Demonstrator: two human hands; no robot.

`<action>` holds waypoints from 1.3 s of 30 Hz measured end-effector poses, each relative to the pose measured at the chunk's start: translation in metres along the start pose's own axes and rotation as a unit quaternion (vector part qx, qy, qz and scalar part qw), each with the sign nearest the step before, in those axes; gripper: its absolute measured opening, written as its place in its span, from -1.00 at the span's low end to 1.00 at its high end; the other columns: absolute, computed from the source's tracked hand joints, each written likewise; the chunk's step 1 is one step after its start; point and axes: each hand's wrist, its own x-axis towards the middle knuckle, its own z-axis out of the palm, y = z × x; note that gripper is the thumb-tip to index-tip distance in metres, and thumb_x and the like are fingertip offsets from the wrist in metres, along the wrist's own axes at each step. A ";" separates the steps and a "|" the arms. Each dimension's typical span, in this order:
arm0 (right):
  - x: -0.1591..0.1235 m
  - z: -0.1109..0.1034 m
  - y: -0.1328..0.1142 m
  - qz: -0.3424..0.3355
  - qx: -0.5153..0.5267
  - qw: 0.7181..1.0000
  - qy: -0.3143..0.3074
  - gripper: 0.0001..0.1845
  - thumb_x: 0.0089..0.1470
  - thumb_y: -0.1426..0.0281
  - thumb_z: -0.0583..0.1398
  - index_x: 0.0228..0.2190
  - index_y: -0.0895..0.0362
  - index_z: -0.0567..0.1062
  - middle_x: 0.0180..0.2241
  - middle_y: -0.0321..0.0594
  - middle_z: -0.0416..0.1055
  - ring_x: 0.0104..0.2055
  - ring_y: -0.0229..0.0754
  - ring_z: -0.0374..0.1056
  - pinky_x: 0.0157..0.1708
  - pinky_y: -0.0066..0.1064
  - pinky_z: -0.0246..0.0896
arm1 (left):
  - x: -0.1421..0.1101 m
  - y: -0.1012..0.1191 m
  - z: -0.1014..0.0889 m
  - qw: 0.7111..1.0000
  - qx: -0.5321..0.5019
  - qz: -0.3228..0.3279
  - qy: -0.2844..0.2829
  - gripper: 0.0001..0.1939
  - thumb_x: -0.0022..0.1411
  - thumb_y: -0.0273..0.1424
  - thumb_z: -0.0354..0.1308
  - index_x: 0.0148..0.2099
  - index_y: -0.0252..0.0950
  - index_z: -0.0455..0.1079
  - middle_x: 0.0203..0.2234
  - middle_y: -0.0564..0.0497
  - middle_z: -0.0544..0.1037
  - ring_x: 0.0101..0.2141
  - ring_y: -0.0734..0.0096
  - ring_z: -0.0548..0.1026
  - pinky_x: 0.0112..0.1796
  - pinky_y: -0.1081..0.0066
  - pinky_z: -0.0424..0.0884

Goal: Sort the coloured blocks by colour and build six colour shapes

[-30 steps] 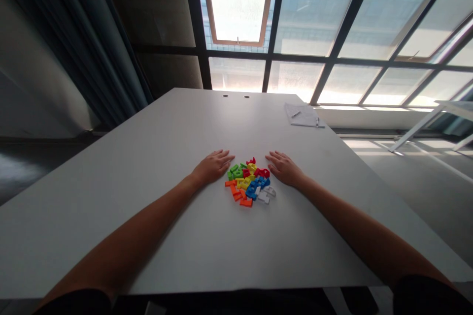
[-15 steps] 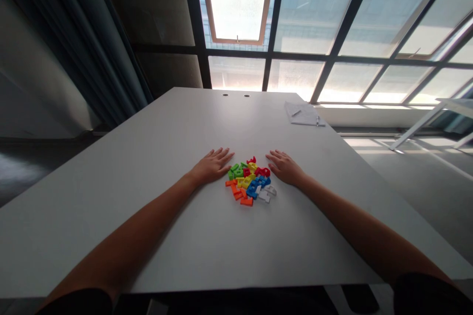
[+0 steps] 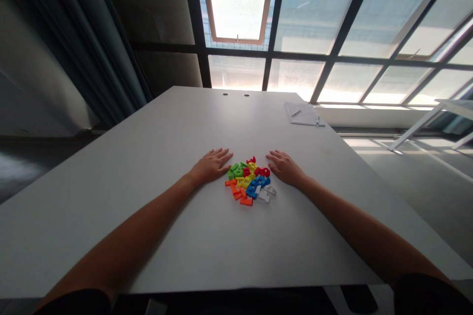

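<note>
Between my hands lies a loose heap of small coloured plastic pieces, their exact kind too small to make out. Green pieces [image 3: 236,172] are at its left, nearest to my left hand [image 3: 211,165], which rests flat with fingers outstretched. Red pieces [image 3: 262,172] sit at the right, close to the fingertips of my right hand [image 3: 285,166], also flat and holding nothing. Yellow pieces [image 3: 247,181] fill the middle, with blue pieces [image 3: 254,188] beside them. Orange pieces [image 3: 246,202] and white pieces [image 3: 263,197] form the near side.
Everything lies on a long white table [image 3: 155,157]. Toward its far right edge are paper sheets [image 3: 303,114] with what look like pens on them. Two round holes [image 3: 225,94] mark the far end. Windows stand beyond, and a dark curtain [image 3: 81,34] hangs at left.
</note>
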 end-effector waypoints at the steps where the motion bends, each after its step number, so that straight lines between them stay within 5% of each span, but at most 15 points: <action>1: 0.000 -0.001 0.000 -0.005 0.008 1.000 0.008 -0.49 0.47 0.27 0.17 0.33 0.07 0.62 0.41 0.06 0.49 0.50 0.18 0.36 0.53 0.14 0.21 | 0.000 0.000 0.000 1.000 -0.003 0.000 0.006 -0.30 0.62 0.08 0.00 0.59 -0.12 0.39 0.56 -0.20 0.34 0.55 -0.13 0.28 0.51 -0.15 0.20; 7: -0.005 -0.013 -0.009 -0.077 0.109 0.986 0.104 -0.63 0.49 0.31 0.14 -0.05 0.02 0.78 0.00 -0.02 0.75 0.12 0.06 0.64 0.29 -0.02 0.45 | -0.001 0.004 -0.003 0.999 -0.015 0.002 0.040 -0.35 0.57 0.06 0.08 0.47 -0.14 0.53 0.48 -0.20 0.48 0.48 -0.14 0.40 0.48 -0.13 0.29; 12: -0.010 -0.027 -0.022 -0.170 0.148 0.973 0.058 -0.63 0.54 0.16 0.16 -0.07 -0.02 0.76 -0.07 -0.03 0.75 0.10 0.06 0.61 0.25 -0.01 0.43 | -0.003 0.014 -0.015 0.997 -0.035 0.015 0.069 -0.55 0.53 -0.14 0.12 0.28 -0.11 0.66 0.28 -0.12 0.68 0.27 -0.01 0.62 0.34 -0.03 0.49; 21: -0.008 -0.028 -0.012 -0.119 0.081 0.988 0.053 -0.58 0.56 0.09 0.14 0.01 0.00 0.75 0.03 0.00 0.73 0.17 0.11 0.57 0.29 0.01 0.33 | -0.002 0.046 -0.022 0.989 -0.088 0.081 0.084 -0.61 0.60 -0.16 0.08 0.20 -0.08 0.68 0.17 -0.07 0.74 0.16 0.07 0.67 0.27 0.04 0.52; 28: -0.003 -0.023 -0.003 -0.075 0.047 0.995 0.055 -0.64 0.53 0.14 0.20 0.03 0.02 0.74 0.02 0.02 0.73 0.16 0.11 0.56 0.27 -0.01 0.34 | -0.001 0.041 -0.022 0.984 -0.119 0.094 0.096 -0.57 0.65 -0.09 0.03 0.20 -0.09 0.68 0.16 -0.09 0.75 0.16 0.10 0.67 0.27 0.05 0.51; 39: 0.066 -0.017 0.012 0.006 -0.035 0.999 0.015 -0.69 0.45 0.23 0.30 0.10 0.06 0.70 0.09 0.00 0.72 0.22 0.16 0.55 0.26 -0.03 0.34 | 0.001 0.034 -0.016 0.985 -0.116 0.027 0.122 -0.61 0.60 -0.16 0.06 0.14 -0.11 0.69 0.06 -0.08 0.78 0.10 0.05 0.69 0.22 0.00 0.54</action>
